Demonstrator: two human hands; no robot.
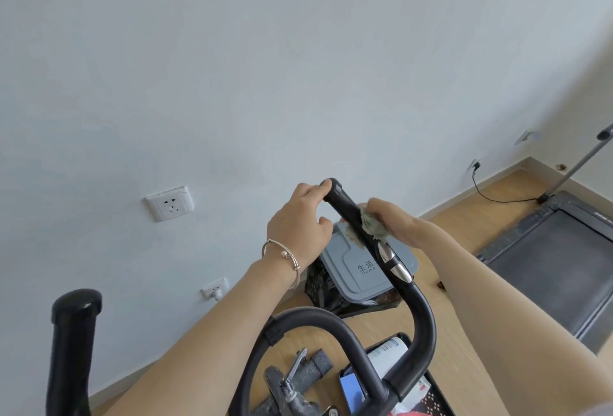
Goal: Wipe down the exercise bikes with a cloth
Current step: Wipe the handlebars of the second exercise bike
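Left hand grips the handlebar tip, steadying it. Right hand, three o'clock, clutches the cloth against it to scrub.

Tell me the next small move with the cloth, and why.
Probably slide the cloth down the handlebar toward the chrome plate. The right hand presses it against the bar just under the left hand, which grips the tip, so the length below is next.

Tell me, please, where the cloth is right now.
In the head view the cloth is right of centre, bunched in the right hand against the handlebar, next to the left hand gripping its tip.
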